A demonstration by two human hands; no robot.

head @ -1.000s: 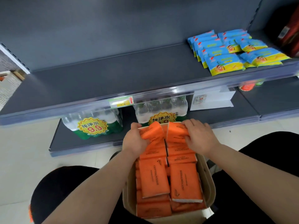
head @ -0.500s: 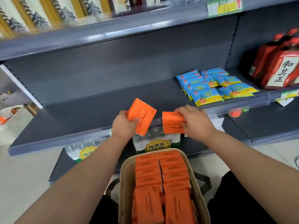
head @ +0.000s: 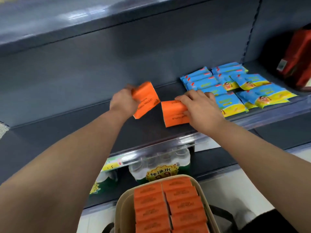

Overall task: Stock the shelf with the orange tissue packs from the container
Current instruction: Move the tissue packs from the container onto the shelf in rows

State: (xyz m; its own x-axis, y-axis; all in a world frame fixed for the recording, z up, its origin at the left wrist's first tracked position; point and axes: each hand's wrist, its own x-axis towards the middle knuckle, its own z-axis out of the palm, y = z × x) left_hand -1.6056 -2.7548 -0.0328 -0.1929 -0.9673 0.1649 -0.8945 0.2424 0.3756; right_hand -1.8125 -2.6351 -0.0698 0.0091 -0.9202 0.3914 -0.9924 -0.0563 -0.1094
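My left hand [head: 123, 102] grips one orange tissue pack [head: 145, 100], tilted, over the dark grey shelf [head: 67, 125]. My right hand [head: 200, 108] holds a second orange tissue pack [head: 173, 113] low over the shelf board, just left of the blue packets; whether it touches the board I cannot tell. Below, a beige container [head: 210, 207] holds several more orange packs [head: 168, 204] in two rows.
Blue and yellow packets [head: 235, 88] fill the right part of the same shelf. Red bottles [head: 297, 61] stand at the far right. Shrink-wrapped water bottle packs [head: 161, 167] sit on the lower shelf behind the container. An upper shelf edge [head: 84, 19] overhangs.
Both hands lifted a pack each out of the container and carried them forward over the shelf. The right pack has come down close to the board beside the blue packets.
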